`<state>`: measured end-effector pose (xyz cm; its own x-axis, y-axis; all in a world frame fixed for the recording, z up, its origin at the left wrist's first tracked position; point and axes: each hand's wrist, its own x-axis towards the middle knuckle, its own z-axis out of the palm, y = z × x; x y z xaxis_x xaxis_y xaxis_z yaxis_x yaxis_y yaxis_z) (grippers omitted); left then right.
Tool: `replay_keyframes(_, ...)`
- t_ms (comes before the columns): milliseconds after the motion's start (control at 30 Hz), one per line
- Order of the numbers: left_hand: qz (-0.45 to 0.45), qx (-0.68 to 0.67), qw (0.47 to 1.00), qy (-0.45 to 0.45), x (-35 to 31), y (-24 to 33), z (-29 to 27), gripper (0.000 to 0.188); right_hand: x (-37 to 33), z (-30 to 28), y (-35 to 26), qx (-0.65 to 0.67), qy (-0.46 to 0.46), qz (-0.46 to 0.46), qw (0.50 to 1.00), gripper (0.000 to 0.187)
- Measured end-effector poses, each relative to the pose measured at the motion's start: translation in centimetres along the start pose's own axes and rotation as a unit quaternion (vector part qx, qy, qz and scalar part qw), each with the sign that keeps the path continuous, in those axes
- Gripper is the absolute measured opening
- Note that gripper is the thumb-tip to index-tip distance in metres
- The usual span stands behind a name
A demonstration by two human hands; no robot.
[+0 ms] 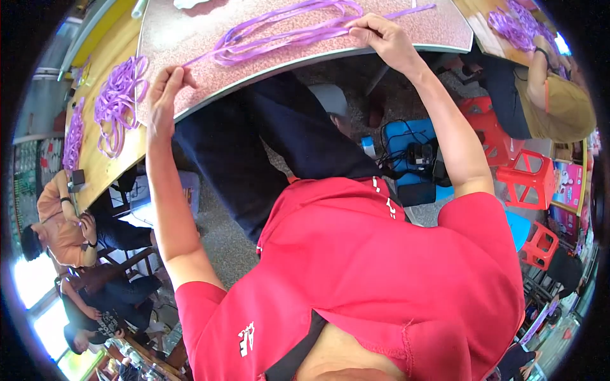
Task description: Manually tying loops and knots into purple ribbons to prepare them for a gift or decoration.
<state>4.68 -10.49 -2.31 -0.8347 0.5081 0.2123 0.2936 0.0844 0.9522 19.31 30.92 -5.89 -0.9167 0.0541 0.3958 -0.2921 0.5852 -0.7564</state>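
A flat purple ribbon (279,42) lies in long, loose loops on the pink speckled board (203,89) in front of me. My right hand (386,43) pinches its strands at the right end of the loops, and a loose tail runs on past the fingers to the right. At the board's left edge, my left hand (164,95) has its fingers curled at the ribbon's other end, which stretches taut from the loops to the fingertips. The exact grip there is partly hidden.
A tangled purple ribbon pile (117,101) lies on the wooden table (95,171) to the left; another pile (518,26) is at far right. Co-workers sit on both sides. Red stools (527,179) and a blue stool with a black device and cables (419,155) stand at right.
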Motion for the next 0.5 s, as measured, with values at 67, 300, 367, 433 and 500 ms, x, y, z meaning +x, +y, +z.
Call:
replay_keyframes(67, 0.018, 0.004, 0.999, -0.03, 0.8, 0.5, -0.1, 0.021, 0.2, 0.1, 0.0, 0.019, 0.013, -0.011, 1.0, 0.019)
replay_keyframes(300, -0.01, 0.008, 1.0, -0.01, 2.0, 0.6, -0.6, 0.024, 0.5, 0.2, -0.1, -0.001, 0.071, -0.061, 0.996, 0.008)
replay_keyframes(367, -0.013, 0.016, 1.0, -0.01, 2.2, 0.3, -0.8, 0.024, 0.4, 0.1, 0.1, -0.031, 0.046, -0.071, 0.996, 0.013)
replay_keyframes(433, -0.026, 0.028, 0.999, -0.017, 2.3, -0.3, -1.3, 0.029, 0.4, 0.2, 0.3, -0.061, 0.019, -0.086, 0.994, 0.018)
replay_keyframes(500, -0.017, 0.012, 1.0, -0.005, 2.1, -0.1, -0.7, 0.028, 0.3, 0.4, -0.1, 0.022, 0.002, -0.042, 0.999, 0.018)
